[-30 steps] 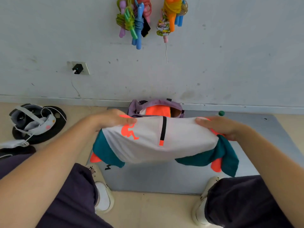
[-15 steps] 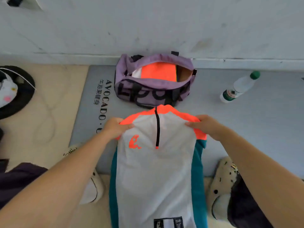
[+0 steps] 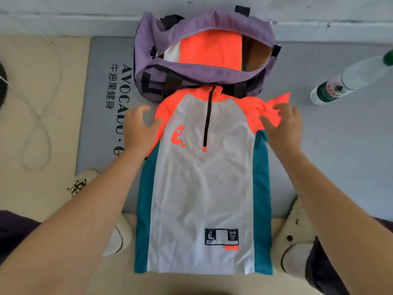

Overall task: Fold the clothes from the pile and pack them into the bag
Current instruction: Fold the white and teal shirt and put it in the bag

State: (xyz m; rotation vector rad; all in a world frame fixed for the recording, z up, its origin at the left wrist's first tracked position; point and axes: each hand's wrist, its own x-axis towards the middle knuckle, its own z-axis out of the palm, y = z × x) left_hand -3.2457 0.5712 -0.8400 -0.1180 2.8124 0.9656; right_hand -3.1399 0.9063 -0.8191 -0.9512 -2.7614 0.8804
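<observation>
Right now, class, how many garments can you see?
2: a shirt spread flat on the mat, and an orange one folded inside the bag. More may be hidden beneath it.

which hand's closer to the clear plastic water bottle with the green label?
Right. The right hand pinches the shirt's orange sleeve, left of the clear plastic water bottle; the left hand sits across the shirt, much farther away.

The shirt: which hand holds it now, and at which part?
The right hand pinches the shirt at its orange right sleeve; the left hand only rests on the left shoulder.
</observation>
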